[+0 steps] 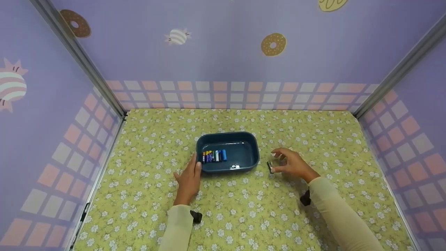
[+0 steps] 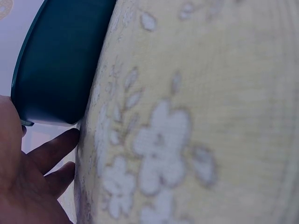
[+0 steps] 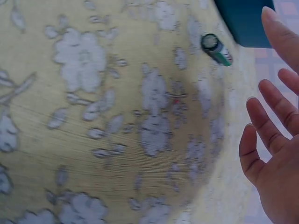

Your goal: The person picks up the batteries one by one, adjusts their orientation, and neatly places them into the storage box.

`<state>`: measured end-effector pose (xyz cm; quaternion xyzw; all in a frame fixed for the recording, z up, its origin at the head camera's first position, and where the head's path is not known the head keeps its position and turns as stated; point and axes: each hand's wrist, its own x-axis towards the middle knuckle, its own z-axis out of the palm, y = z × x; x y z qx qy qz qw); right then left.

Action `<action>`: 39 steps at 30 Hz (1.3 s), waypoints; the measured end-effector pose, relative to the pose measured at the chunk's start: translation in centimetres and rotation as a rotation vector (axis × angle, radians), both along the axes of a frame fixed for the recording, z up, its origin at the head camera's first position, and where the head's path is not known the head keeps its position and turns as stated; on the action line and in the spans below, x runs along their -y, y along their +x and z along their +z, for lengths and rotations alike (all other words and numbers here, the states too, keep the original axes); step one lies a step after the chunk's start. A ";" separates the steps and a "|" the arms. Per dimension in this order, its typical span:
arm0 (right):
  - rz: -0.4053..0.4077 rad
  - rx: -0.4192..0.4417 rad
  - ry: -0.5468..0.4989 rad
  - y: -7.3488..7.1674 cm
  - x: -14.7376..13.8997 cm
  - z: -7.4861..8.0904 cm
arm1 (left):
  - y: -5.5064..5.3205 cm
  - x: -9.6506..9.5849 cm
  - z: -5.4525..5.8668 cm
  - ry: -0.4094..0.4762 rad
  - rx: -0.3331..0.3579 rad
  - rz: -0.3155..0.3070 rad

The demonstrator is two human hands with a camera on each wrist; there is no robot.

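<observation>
A dark teal plastic basin point(image 1: 240, 169) stands on the flowered cloth, with several batteries point(image 1: 213, 156) lined up side by side in its left part. My left hand point(image 1: 190, 177) rests against the basin's left end, fingers fairly straight along the outer wall; the left wrist view has its fingers point(image 2: 53, 149) right at that end. To the right of the basin a single dark green battery point(image 1: 270, 167) lies on the cloth. Close over it is my right hand point(image 1: 291, 164), thumb and fingers spread apart. In the right wrist view a gap shows between that battery point(image 3: 217, 49) and the fingers.
The yellow-green flowered cloth point(image 1: 230, 216) covers the whole table. Purple patterned walls point(image 1: 223, 52) with a pink and white checked band enclose it at the back and both sides. Metal edge posts point(image 1: 87, 66) run down the corners.
</observation>
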<state>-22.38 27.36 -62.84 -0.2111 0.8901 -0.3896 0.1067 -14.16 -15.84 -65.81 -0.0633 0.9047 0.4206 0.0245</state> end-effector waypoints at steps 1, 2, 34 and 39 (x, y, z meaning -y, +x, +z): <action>-0.001 0.005 0.008 0.1 0.0 -0.2 | 0.0 0.0 0.0 0.002 0.001 -0.001; -0.001 0.012 0.016 0.1 0.0 -0.4 | 0.0 0.0 0.0 0.005 0.001 -0.004; 0.060 0.014 0.037 0.2 -0.1 -2.5 | -0.1 -0.1 -0.1 -0.006 0.003 0.009; 0.059 -0.008 0.047 0.3 0.1 -2.5 | -0.1 0.0 -0.1 -0.002 -0.004 0.005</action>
